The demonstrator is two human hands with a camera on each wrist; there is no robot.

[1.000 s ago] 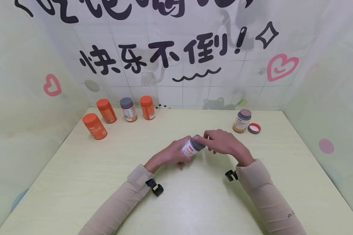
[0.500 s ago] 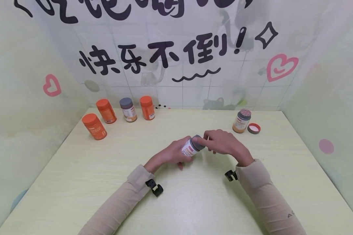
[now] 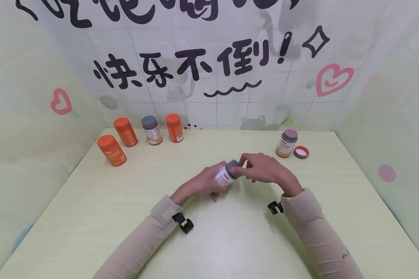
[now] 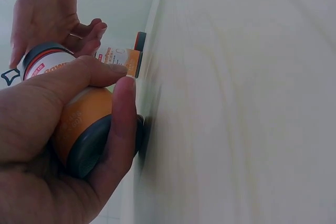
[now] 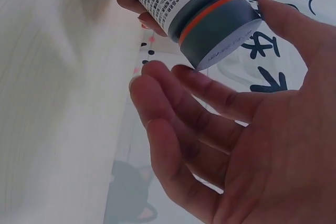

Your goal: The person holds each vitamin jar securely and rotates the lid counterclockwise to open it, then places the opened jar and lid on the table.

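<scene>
Your left hand [image 3: 209, 181] curls round a white-labelled bottle [image 3: 225, 175], tilted over the pale, wood-grained counter [image 3: 213, 244]. Your right hand [image 3: 262, 167] pinches its grey cap [image 5: 220, 30] lightly between thumb and forefinger, the other fingers loosely bent. The label carries dense Chinese print; its red logo is too small to read. Beyond this held bottle, to the left, stand three orange jars [image 3: 111, 151] and a grey-capped bottle [image 3: 153, 132]; beyond it, to the right, a bottle with a patterned seal [image 3: 285, 146] and an upturned, red-lined cap [image 3: 302, 152]. On the white wall [image 3: 283, 85] behind it, bold black characters [image 3: 192, 54] read "快乐不倒!", under a cropped line; a pink smiling heart [image 3: 319, 86] lies right.
</scene>
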